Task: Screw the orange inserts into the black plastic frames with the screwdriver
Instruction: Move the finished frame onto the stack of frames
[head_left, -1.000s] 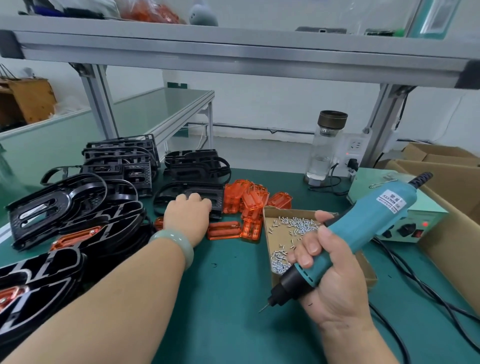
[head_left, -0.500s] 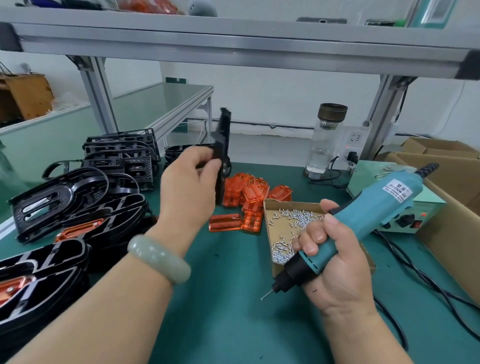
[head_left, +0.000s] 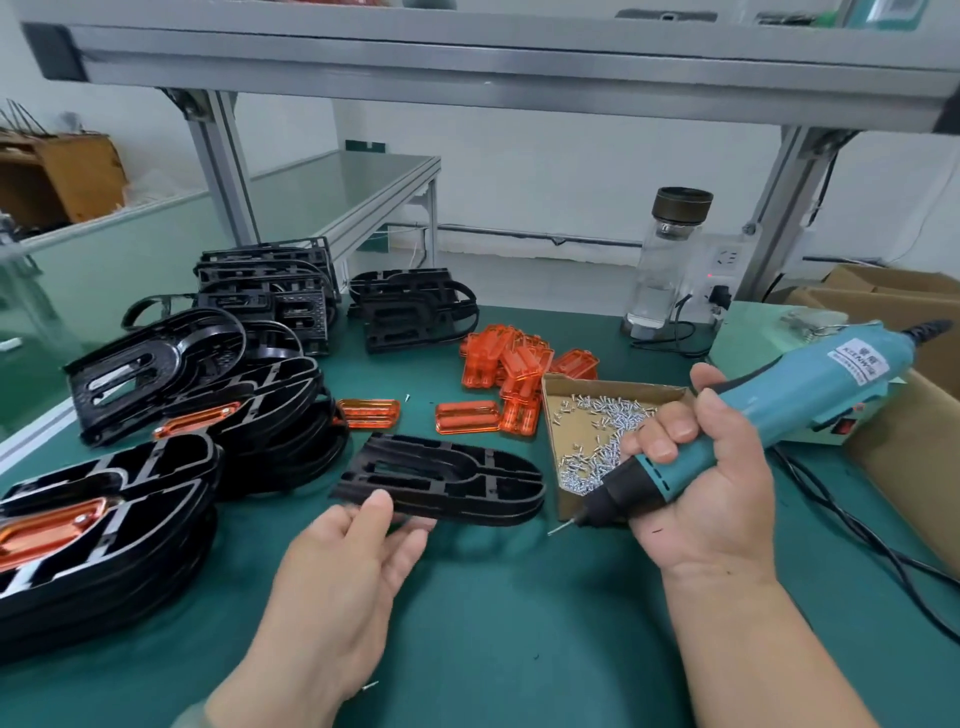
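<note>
A left hand (head_left: 353, 566), palm up, pinches the near edge of a black plastic frame (head_left: 452, 475) just left of a cardboard screw box (head_left: 613, 385). The right hand (head_left: 711, 493) grips a teal electric screwdriver (head_left: 810, 384) at the box's right side. Orange inserts (head_left: 514, 371) lie heaped behind the box's left corner.

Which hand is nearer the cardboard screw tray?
Right. The right hand, gripping the screwdriver, overlaps the right edge of the screw tray; the left hand is apart to its left, holding a black frame.

My left hand (head_left: 353, 561), palm up, pinches the black frame (head_left: 457, 473) under its thumb; my right hand (head_left: 711, 483) grips the electric screwdriver (head_left: 779, 395).
</note>
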